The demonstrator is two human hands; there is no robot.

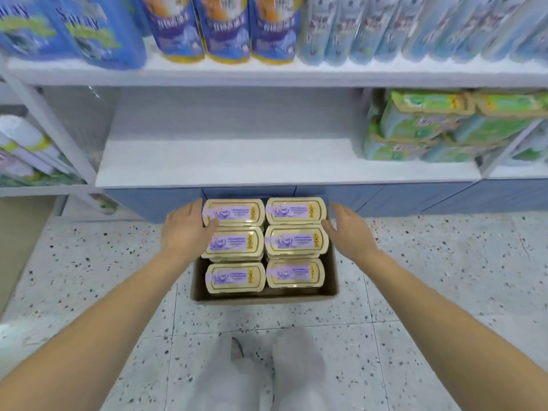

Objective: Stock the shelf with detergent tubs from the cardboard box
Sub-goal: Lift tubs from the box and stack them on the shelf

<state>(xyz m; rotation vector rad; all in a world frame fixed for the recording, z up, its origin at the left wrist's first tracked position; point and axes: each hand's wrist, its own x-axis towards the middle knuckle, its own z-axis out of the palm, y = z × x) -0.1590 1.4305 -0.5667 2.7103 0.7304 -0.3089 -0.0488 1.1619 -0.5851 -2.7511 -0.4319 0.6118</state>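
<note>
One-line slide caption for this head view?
Both hands, left hand and right hand, open beside six detergent tubs in a cardboard box below the shelf.

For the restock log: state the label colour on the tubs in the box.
Purple labels on cream tubs, clearest in the head view.

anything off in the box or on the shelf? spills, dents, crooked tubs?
Nothing stands out. Six tubs sit in neat rows in the cardboard box, lids on; the lower shelf shows no spill.
</note>
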